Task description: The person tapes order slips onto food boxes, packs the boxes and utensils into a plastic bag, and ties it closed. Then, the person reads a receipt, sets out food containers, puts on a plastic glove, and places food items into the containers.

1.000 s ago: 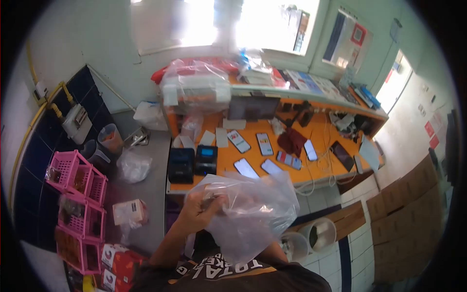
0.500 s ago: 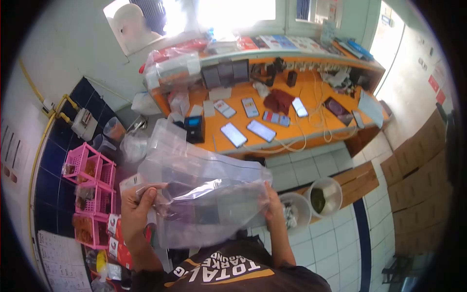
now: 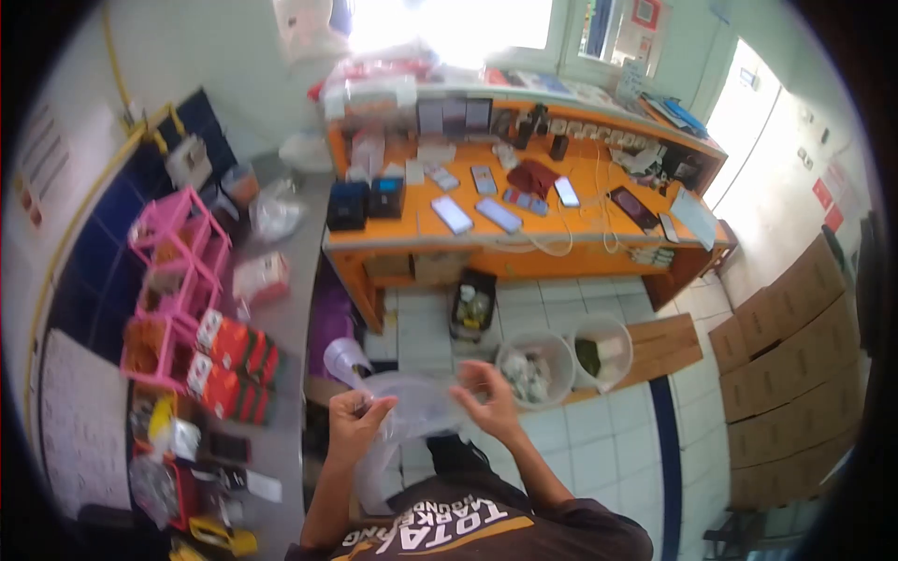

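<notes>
Floor of pale square tiles spreads below the work, and a long wooden desk with a bright orange top stands beyond it. Next in size, a clear, thin plastic bag is up in the air between the hands, in front of a dark shirt with white and yellow print and well short of the desk. Its film runs roughly crosswise from hand to hand, while a fainter part hangs towards the shirt; blur hides its mouth, so I cannot tell which way that faces or where the long axis lies. It should handle as nearly weightless, limp and rather slippery, easily creased; a pinch at the rim, one hand each side, looks the surest hold. Smaller again, the left hand appears to nip the bag's near left edge between thumb and curled fingers. The right hand has thumb and fingers parted beside the opposite edge; whether they touch it, I cannot tell.
</notes>
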Motion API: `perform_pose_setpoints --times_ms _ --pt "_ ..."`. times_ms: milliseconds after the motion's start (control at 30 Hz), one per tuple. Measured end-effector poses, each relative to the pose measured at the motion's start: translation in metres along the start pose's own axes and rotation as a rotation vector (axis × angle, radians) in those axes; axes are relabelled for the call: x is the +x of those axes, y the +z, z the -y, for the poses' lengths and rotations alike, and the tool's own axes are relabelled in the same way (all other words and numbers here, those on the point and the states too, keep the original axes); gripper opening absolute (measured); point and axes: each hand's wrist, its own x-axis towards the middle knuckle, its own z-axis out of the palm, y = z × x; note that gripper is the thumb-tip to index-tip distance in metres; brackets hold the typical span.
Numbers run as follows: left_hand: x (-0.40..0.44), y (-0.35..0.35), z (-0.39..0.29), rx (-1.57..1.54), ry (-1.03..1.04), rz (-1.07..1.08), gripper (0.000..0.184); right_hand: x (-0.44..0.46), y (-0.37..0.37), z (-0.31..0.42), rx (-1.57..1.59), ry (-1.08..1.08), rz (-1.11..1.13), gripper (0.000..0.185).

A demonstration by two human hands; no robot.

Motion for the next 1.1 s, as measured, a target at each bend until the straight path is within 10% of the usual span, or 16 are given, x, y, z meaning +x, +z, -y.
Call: perform_pose_setpoints --times_ms 100,267,533,767,900,967,1100 --pt "-0.064 0.021 0.050 -0.188 -0.117 -0.010 0.038 -0.062 0.028 0.040 0.369 0.143 0.516 0.034" --pt "-0.141 0.034 0.070 -0.381 -0.289 -0.180 0.036 -0.128 0.041 0.036 0.575 0.324 0.678 0.015" --pt "-0.188 0.049 0.106 -0.239 -0.202 0.135 0.041 -0.213 -0.004 0.027 0.413 0.438 0.092 0.018" --pt "-0.180 0.095 0.147 0.344 -0.118 0.818 0.028 -0.274 -0.072 -0.016 0.343 0.571 0.348 0.022" --pt "-0.171 0.096 0.247 1.127 0.374 0.331 0.023 -0.347 -0.125 -0.119 -0.357 0.484 -0.146 0.018" --pt "-0.157 0.097 0.264 0.989 -0.117 0.509 0.020 -0.388 -0.169 -0.123 -0.455 0.612 -0.256 0.018" --pt "-0.197 0.155 0.216 0.922 -0.039 0.447 0.016 -0.443 -0.215 -0.115 -0.525 0.574 -0.489 0.022"
